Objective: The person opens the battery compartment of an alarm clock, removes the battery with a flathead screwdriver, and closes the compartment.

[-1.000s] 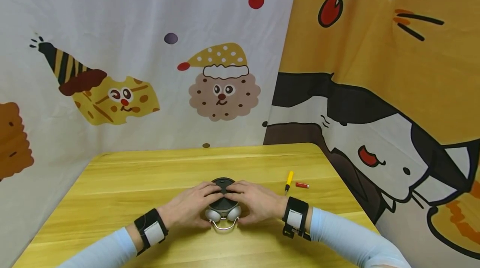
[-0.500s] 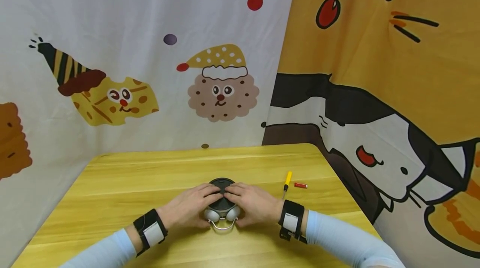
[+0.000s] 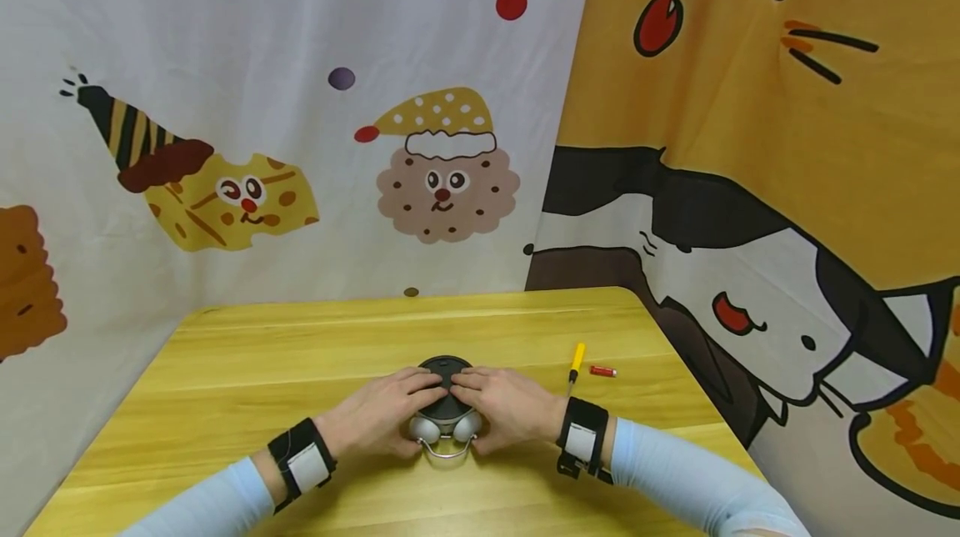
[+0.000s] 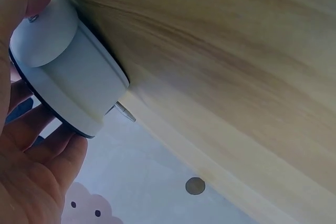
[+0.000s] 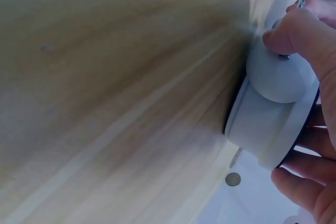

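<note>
A twin-bell alarm clock (image 3: 442, 412) lies flat on the wooden table, its dark round back facing up and its bells and wire handle toward me. My left hand (image 3: 380, 414) holds its left side, and my right hand (image 3: 516, 412) holds the right. Fingertips of both hands rest on the dark back. In the left wrist view the left thumb touches one pale bell (image 4: 47, 35), while the fingers bend over the back's rim. The right wrist view has the right thumb against the other bell (image 5: 278, 77), fingers likewise at the rim. The clock's face is hidden underneath.
To the right of the clock lies a yellow-handled screwdriver (image 3: 577, 363), its shaft pointing toward me. Just beside it is a small red battery (image 3: 603, 371). The table's (image 3: 300, 337) far edge meets a printed curtain (image 3: 300, 45).
</note>
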{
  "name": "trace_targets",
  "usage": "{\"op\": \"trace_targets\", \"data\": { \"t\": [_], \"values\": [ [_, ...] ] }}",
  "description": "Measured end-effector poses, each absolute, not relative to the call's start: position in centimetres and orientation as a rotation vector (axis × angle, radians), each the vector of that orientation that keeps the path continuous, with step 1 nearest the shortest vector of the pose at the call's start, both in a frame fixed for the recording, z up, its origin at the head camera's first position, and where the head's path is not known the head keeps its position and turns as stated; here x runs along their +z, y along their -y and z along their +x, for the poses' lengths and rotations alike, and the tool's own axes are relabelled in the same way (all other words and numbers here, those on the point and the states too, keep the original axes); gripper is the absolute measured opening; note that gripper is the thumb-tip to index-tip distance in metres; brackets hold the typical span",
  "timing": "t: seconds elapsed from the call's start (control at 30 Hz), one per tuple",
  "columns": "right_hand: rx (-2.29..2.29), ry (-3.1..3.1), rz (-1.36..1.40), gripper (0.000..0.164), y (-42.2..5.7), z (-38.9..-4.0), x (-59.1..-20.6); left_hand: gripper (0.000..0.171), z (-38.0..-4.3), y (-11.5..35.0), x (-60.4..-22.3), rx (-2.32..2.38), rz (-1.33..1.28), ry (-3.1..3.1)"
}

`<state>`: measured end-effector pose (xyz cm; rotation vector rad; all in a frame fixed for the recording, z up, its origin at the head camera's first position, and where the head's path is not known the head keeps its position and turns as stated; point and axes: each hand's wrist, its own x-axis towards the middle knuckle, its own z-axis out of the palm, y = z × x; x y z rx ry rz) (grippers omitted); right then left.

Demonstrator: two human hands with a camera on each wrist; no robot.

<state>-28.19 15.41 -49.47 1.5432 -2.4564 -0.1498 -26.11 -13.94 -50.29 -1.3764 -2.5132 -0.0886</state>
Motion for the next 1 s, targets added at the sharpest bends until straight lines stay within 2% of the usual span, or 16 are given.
{"op": "trace_targets", "data": {
  "t": [0.67,1.0],
  "values": [
    [0.095,2.562,1.624,0.08,-15.2,-28.5,-46.8,0.078,-26.3,14.1,-48.6,-0.348,-1.404,2.668],
    [0.202,2.607,1.677,0.071,-15.2,-29.1,-46.0,0.078,-26.2,14.0,-47.9,-0.47,-1.391,2.734]
  ]
}}
